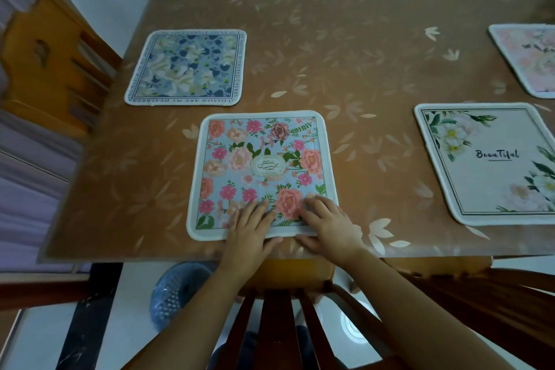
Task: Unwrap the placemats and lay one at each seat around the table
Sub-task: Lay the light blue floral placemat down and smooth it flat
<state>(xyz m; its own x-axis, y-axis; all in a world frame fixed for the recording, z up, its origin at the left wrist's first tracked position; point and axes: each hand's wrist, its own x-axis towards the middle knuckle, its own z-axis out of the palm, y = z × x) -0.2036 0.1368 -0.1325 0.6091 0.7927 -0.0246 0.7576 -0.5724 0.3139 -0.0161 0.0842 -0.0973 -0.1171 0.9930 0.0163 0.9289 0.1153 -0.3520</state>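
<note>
Nearest the camera rose the dark wooden chair back, its vertical slats smooth and glossy, and to its left on the pale floor sat a blue basket with perforated plastic sides. Over the chair both forearms reached to the near edge of the table, whose brown, shiny cover carried a pale leaf print. The left hand and the right hand lay side by side on the near rim of the pink-flowered placemat, a rounded-corner square with a white border and a grey-blue ground crowded with pink and peach blooms. The fingers of both hands lay nearly straight and flat on its top, and the thumbs ran along its near edge; whether they were tucked beneath the rim could not be told. The mat lay flat in front of this seat. To the right, well apart, lay a white placemat of the same shape, with pale flowers, green leaves and a thin dark frame line. Farther back on the left lay a blue placemat of cream and navy blossoms bordered by lettering, beside an orange-brown chair with a carved back. At the far right a pale pink placemat was cut off by the frame's edge.
</note>
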